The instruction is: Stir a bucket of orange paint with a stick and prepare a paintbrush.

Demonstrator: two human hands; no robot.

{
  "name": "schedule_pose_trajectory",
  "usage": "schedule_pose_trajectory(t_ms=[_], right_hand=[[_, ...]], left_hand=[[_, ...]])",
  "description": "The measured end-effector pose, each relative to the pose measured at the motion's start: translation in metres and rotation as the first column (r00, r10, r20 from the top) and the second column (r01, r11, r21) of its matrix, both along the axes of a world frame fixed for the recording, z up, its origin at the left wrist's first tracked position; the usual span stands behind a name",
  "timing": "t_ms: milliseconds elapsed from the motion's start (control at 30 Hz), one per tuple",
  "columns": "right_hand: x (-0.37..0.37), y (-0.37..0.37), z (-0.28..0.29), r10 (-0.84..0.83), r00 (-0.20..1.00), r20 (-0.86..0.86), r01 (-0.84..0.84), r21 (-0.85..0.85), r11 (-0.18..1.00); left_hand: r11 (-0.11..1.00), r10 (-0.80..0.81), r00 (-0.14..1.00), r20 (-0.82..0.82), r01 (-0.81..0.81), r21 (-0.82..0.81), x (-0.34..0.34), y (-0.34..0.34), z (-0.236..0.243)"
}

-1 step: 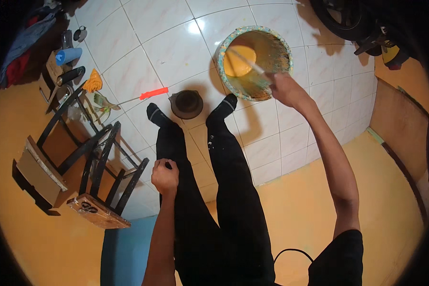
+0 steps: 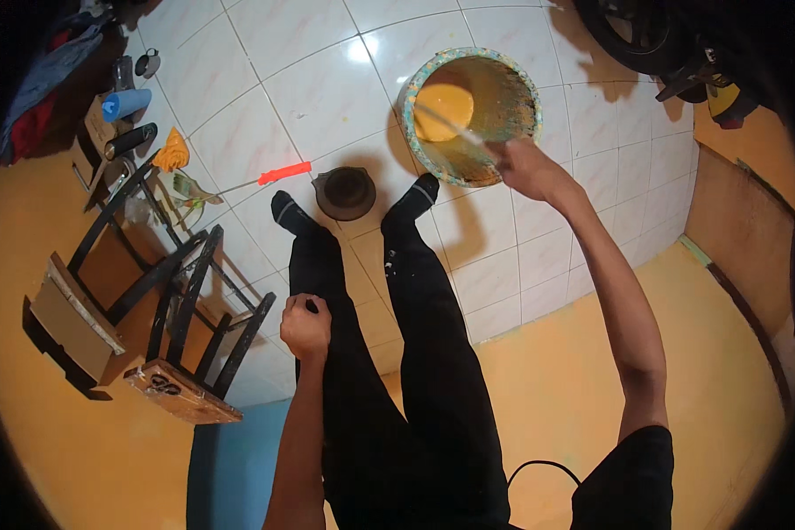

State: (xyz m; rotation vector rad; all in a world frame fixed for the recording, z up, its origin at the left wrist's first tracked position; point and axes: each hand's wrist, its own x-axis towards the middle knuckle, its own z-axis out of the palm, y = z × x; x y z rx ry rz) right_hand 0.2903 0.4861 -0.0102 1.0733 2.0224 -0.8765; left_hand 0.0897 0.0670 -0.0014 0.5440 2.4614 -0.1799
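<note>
One thin stick [image 2: 470, 134], one bucket [image 2: 511, 99] — upper frame, right of centre.
Clasped near its end in right hand [image 2: 523, 168] over orange liquid [image 2: 443, 106], probably for reach — curled left hand [image 2: 306, 329] over black-clad leg [image 2: 349, 380], contents unclear.

No text or number can be read — a dark looped mark [image 2: 164, 384] on the stool [image 2: 194, 402], left of the bucket [image 2: 512, 97], is too unclear to call a sign.

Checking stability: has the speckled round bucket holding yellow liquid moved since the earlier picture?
No: the speckled round bucket shows no visible shift against the white marbled floor tiles.
</note>
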Motion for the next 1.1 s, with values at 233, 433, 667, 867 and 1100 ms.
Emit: schedule_pose_trajectory(t_ms=[233,433,667,867,1100], right_hand=[[-0.015,0.013,0.029,0.010,0.974,0.226,-0.029,0.085,0.996],[-0.014,-0.006,0.018,0.084,0.972,-0.220,-0.076,0.045,0.996],[-0.011,0.015,0.017,-0.003,0.993,0.119,-0.016,0.156,0.988],[0.013,-0.010,0.002,-0.016,0.984,-0.177,0.017,0.006,1.000],[-0.021,0.007,0.018,-0.029,0.953,0.302,0.019,0.036,0.999]], left_hand=[[1.000,-0.017,1.000,0.010,0.017,0.009,-0.005,0.004,0.000],[0.999,-0.039,0.999,-0.013,0.039,0.035,-0.007,0.006,-0.003],[1.000,-0.020,1.000,0.006,0.020,0.007,-0.011,0.012,0.001],[0.999,-0.021,1.000,0.019,0.022,-0.028,-0.013,0.014,0.000],[1.000,-0.004,0.999,0.037,0.005,-0.017,-0.015,0.011,0.000]])
